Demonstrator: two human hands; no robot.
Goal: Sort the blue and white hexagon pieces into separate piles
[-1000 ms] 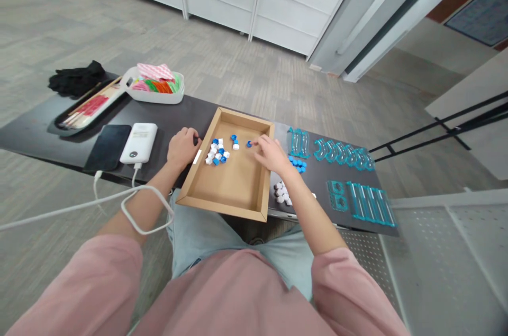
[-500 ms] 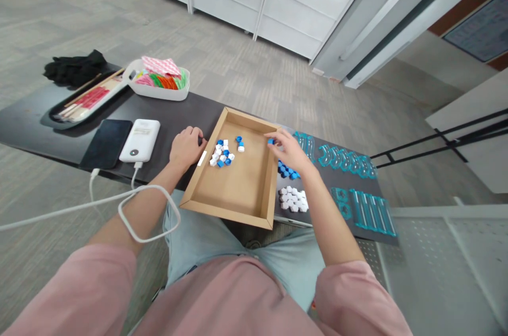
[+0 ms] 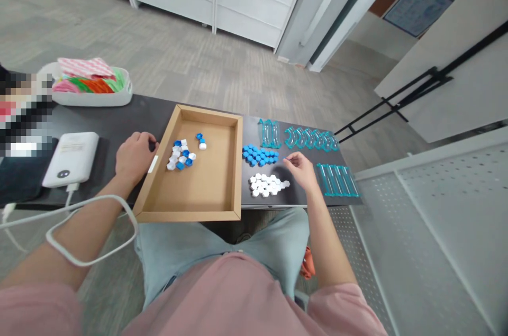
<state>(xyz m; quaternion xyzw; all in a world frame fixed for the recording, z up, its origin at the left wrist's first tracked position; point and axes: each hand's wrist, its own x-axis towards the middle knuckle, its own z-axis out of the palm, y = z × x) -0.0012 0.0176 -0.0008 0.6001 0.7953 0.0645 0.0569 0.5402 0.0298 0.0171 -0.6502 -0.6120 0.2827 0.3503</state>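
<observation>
My left hand (image 3: 136, 159) rests curled on the dark table, against the left wall of a shallow cardboard box (image 3: 237, 166). A dark spot shows between its thumb and fingers; I cannot make out what it is. Inside the box, blue and white hexagonal pieces (image 3: 174, 159) form a cluster, with a small group (image 3: 202, 146) apart from them. To the right of the box my right hand (image 3: 300, 169) hovers with fingertips pinched together; anything between them is too small to name. Closest to it are loose blue hexagonal pieces (image 3: 260, 155) and white hexagonal pieces (image 3: 268, 185).
Clear turquoise curved parts (image 3: 311, 138) and straight tubes (image 3: 337, 180) lie at the right. On the left are a white power bank (image 3: 73, 159) with a cable (image 3: 95, 199) looping over my left forearm, and a white basket (image 3: 93, 99) of colourful items.
My right hand has left the box's right rim, where a blue piece showed by its fingers, and moved right past the loose pieces. The view has shifted right; my left hand stays by the box.
</observation>
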